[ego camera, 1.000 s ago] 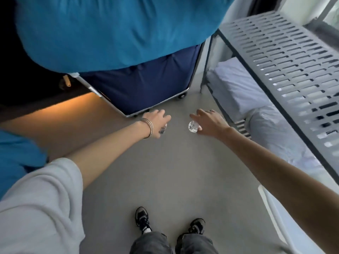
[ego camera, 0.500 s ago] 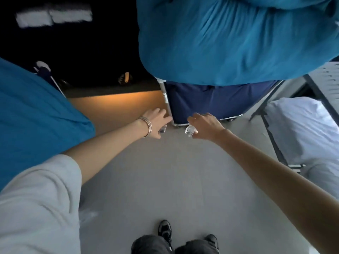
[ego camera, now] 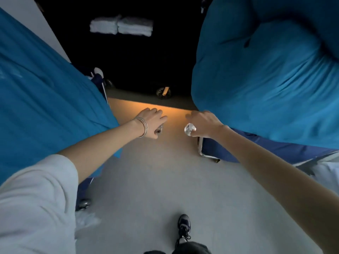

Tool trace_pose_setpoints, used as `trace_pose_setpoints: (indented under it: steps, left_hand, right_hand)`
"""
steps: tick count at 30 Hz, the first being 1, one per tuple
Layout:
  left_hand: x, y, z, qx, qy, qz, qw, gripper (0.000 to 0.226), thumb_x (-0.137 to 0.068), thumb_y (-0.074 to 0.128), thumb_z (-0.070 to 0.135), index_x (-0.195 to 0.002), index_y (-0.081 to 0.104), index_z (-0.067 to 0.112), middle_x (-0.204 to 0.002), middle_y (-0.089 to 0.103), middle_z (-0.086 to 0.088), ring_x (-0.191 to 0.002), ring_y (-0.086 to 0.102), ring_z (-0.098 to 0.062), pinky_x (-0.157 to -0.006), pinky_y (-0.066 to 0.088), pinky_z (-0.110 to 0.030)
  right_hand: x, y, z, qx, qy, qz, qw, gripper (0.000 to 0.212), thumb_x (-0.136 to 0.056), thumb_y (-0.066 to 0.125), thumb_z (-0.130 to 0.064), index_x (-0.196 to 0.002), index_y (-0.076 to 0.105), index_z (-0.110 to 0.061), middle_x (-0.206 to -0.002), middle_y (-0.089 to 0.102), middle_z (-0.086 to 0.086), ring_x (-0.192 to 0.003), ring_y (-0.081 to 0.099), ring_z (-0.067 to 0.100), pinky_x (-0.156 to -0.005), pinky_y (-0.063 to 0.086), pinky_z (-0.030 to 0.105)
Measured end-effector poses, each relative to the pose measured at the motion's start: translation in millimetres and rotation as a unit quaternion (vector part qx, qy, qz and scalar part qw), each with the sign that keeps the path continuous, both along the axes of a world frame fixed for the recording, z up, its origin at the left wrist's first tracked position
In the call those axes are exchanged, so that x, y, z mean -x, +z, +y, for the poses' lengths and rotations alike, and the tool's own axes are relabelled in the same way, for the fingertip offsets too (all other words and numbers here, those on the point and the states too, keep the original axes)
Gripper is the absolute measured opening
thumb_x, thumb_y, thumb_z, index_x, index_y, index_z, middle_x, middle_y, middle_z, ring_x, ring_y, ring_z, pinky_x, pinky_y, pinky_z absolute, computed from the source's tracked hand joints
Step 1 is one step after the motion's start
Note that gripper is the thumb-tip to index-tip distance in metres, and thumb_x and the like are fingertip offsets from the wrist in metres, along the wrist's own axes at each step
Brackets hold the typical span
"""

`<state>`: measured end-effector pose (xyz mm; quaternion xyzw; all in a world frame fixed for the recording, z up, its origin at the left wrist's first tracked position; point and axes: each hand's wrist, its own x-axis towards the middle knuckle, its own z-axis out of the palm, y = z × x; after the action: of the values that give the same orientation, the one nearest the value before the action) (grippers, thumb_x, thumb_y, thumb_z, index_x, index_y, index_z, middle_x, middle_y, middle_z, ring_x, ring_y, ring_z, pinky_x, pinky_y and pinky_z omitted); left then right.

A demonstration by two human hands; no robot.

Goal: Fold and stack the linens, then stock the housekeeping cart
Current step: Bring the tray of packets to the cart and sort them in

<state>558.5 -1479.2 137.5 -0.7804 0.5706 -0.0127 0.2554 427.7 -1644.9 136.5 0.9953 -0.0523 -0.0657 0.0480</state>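
Left hand (ego camera: 153, 121) grips a small clear object (ego camera: 158, 129), mostly hidden. Right hand (ego camera: 204, 123) grips a small clear plastic bottle (ego camera: 189, 129). Folded white towels (ego camera: 121, 26) sit on a dark shelf ahead, between two bulging blue laundry bags (ego camera: 266, 74).

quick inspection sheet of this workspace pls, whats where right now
surface: grey floor, amber light strip at the far edge
job's things: folded white towels in the dark area ahead; blue linen bags on wheeled frames either side
clutter: nothing seen
grip: left hand and right hand each hold a small clear object, kind unclear
cables: nothing seen
surroundings: caster wheel in shadow; person's shoe below
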Motion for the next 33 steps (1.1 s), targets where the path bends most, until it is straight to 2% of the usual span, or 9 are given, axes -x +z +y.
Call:
trace_pose_setpoints:
  steps: [2, 7, 10, 14, 17, 22, 26, 33]
  left_hand:
    - [-22, 9, -9, 0.001, 0.020, -0.006, 1.000, 0.057, -0.079, 0.058, 0.041, -0.125, 0.039, 0.014, -0.123, 0.046, -0.010, -0.109, 0.047, -0.027, -0.081, 0.041, -0.034]
    - [-67, 18, -26, 0.019, 0.074, -0.007, 0.997, 0.062, -0.080, 0.058, 0.044, -0.130, 0.036, 0.014, -0.125, 0.045, -0.011, -0.112, 0.047, -0.027, -0.084, 0.041, -0.036]
    - [-93, 19, -30, 0.018, 0.087, -0.004, 0.996, 0.063, -0.080, 0.059, 0.045, -0.130, 0.036, 0.015, -0.125, 0.046, -0.011, -0.112, 0.047, -0.027, -0.085, 0.041, -0.035]
    - [-133, 22, -37, 0.029, 0.111, -0.005, 0.993, 0.062, -0.080, 0.058, 0.045, -0.129, 0.037, 0.015, -0.121, 0.048, -0.010, -0.108, 0.049, -0.026, -0.078, 0.040, -0.032]
    - [-166, 22, -45, 0.030, 0.107, -0.006, 0.994, 0.063, -0.080, 0.060, 0.046, -0.130, 0.037, 0.016, -0.121, 0.048, -0.009, -0.108, 0.049, -0.025, -0.076, 0.037, -0.032]
    - [-240, 27, -62, 0.033, 0.085, -0.020, 0.996, 0.061, -0.080, 0.061, 0.046, -0.128, 0.038, 0.016, -0.125, 0.046, -0.007, -0.112, 0.047, -0.025, -0.086, 0.039, -0.034]
    - [-311, 39, -70, 0.042, 0.062, -0.037, 0.997, 0.064, -0.080, 0.061, 0.045, -0.131, 0.035, 0.015, -0.126, 0.046, -0.007, -0.115, 0.046, -0.025, -0.088, 0.039, -0.035]
    - [-412, 49, -84, 0.042, 0.050, -0.064, 0.996, 0.066, -0.081, 0.060, 0.046, -0.134, 0.033, 0.016, -0.129, 0.045, -0.006, -0.118, 0.044, -0.024, -0.092, 0.039, -0.034]
  right_hand:
    - [-29, 9, -12, 0.017, 0.029, -0.001, 0.999, 0.043, -0.085, 0.060, -0.036, -0.118, 0.048, -0.013, -0.106, 0.057, 0.008, -0.090, 0.059, 0.026, -0.075, 0.042, 0.031]
    - [-90, 27, -32, 0.048, 0.084, -0.021, 0.995, 0.046, -0.086, 0.055, -0.044, -0.120, 0.048, -0.013, -0.111, 0.055, 0.006, -0.102, 0.055, 0.025, -0.081, 0.041, 0.033]
    - [-120, 27, -39, 0.067, 0.104, -0.026, 0.992, 0.043, -0.086, 0.054, -0.043, -0.117, 0.049, -0.014, -0.109, 0.057, 0.005, -0.103, 0.055, 0.024, -0.081, 0.041, 0.033]
    - [-160, 23, -51, 0.079, 0.121, -0.017, 0.989, 0.041, -0.085, 0.057, -0.041, -0.117, 0.049, -0.015, -0.110, 0.058, 0.004, -0.103, 0.055, 0.023, -0.081, 0.040, 0.032]
    - [-196, 20, -61, 0.084, 0.114, -0.008, 0.990, 0.042, -0.085, 0.056, -0.041, -0.118, 0.049, -0.016, -0.112, 0.058, 0.004, -0.105, 0.055, 0.023, -0.081, 0.039, 0.031]
    - [-273, 22, -73, 0.093, 0.099, -0.010, 0.991, 0.047, -0.085, 0.056, -0.043, -0.123, 0.047, -0.016, -0.118, 0.055, 0.004, -0.109, 0.052, 0.024, -0.086, 0.040, 0.034]
    - [-342, 32, -78, 0.094, 0.084, -0.014, 0.992, 0.052, -0.086, 0.056, -0.047, -0.126, 0.045, -0.016, -0.115, 0.057, 0.004, -0.107, 0.053, 0.024, -0.086, 0.040, 0.035]
    - [-439, 46, -96, 0.105, 0.075, -0.042, 0.991, 0.045, -0.085, 0.056, -0.048, -0.115, 0.048, -0.016, -0.109, 0.058, 0.004, -0.103, 0.055, 0.024, -0.081, 0.039, 0.034]
